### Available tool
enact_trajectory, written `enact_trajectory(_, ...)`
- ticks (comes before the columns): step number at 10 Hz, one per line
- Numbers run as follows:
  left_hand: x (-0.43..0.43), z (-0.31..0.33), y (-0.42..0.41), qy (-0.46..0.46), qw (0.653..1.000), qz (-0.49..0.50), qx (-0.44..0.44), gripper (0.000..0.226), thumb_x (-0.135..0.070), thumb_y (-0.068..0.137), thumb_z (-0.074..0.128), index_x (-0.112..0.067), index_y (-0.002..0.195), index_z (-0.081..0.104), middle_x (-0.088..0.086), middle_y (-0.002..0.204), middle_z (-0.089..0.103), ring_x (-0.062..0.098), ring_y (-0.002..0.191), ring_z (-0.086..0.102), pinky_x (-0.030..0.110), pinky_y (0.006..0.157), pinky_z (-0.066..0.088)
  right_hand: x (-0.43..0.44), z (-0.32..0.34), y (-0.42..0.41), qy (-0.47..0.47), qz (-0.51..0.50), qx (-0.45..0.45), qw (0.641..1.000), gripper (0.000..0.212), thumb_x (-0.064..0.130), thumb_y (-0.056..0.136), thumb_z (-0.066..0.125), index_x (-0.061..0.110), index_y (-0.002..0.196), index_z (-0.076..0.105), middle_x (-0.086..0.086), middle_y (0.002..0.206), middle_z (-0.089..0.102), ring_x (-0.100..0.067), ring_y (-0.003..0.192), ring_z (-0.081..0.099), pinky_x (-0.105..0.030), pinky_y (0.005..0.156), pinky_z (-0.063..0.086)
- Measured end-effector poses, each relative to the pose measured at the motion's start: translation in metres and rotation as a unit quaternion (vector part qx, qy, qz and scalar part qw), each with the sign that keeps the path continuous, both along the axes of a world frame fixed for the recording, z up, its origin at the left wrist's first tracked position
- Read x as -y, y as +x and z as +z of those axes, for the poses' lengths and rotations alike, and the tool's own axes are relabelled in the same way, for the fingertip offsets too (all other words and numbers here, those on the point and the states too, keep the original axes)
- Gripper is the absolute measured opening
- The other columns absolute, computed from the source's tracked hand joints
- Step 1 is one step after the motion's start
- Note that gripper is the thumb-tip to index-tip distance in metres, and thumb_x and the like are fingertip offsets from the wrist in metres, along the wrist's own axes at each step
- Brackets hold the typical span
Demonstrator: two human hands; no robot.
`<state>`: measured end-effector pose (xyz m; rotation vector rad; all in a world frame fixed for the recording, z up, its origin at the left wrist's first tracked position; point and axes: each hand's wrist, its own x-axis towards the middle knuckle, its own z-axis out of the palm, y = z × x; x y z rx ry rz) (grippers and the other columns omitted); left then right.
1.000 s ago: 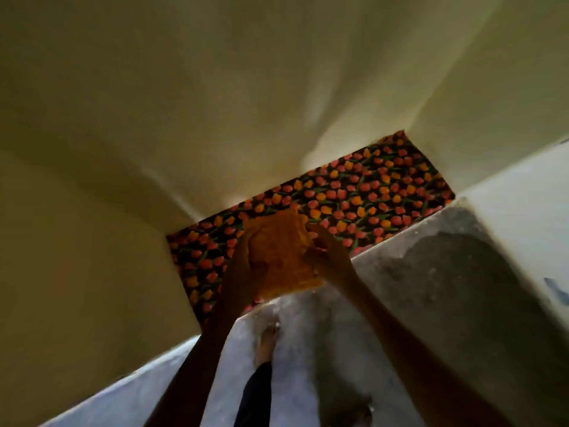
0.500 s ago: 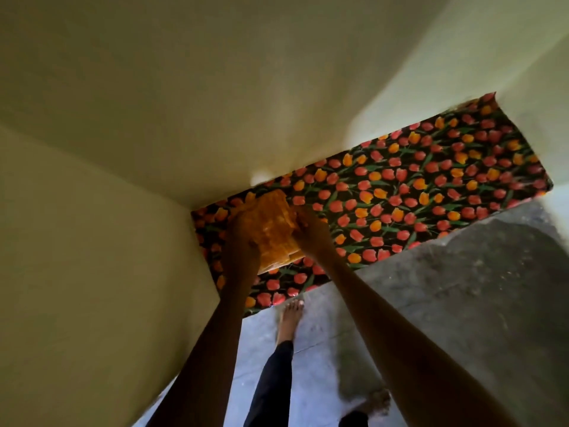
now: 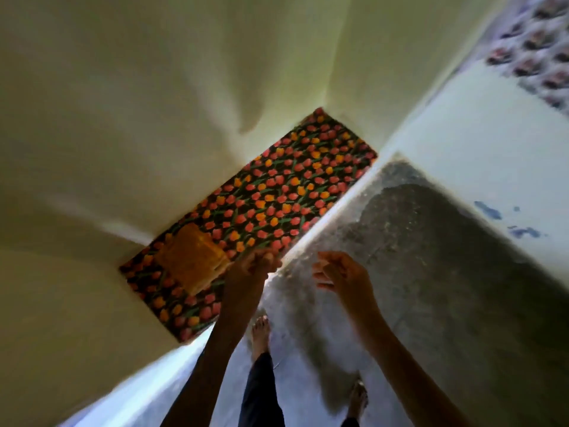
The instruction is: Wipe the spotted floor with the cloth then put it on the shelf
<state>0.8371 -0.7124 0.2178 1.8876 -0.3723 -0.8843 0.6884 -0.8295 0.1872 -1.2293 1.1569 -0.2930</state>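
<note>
Head view, sole entry. Item: cloth [image 3: 192, 258], orange, folded to a rough square, lying flat on the shelf [image 3: 292, 192], which is lined with a dark tulip-print covering; position, just beyond and to the left of the left fingers [image 3: 261, 261], near the shelf's left end and close against the pale wall [image 3: 123, 118]. Left hand [image 3: 251, 271]: fingers loosely bunched at the shelf's front edge, beside the cloth's near corner; the blur leaves contact with the cloth undecided, but nothing is gripped. Right hand [image 3: 341, 277]: fingers slack and spread, empty, hanging over the grey floor [image 3: 431, 272] in front of the shelf, well apart from the cloth. Bare feet and dark trouser legs show below the forearms. Judged stage: placement step at its close, cloth apparently let go. Handling note for doing it well: leave the folded stack fully on the shelf, no corner overhanging the front edge, and draw both hands straight away without brushing the top layer, as loose folds would slide or open easily.
</note>
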Motion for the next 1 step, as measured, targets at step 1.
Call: enact_trajectory(1,0.0191,0.0209,-0.0649,-0.032,0.995,-0.092,0.027,0.022,-0.056,0.076,0.052,-0.044,0.085,0.069,-0.012,0.082,0.074,0.009,0.082,0.069,0.038,0.08,0.055,0.0095,0.0405,-0.0812,-0.031,-0.023,0.012,0.999,0.018,0.002,0.095,0.058,0.019,0.091,0.065,0.005,0.069,0.072,-0.005,0.063,0.069,-0.018,0.059,0.055)
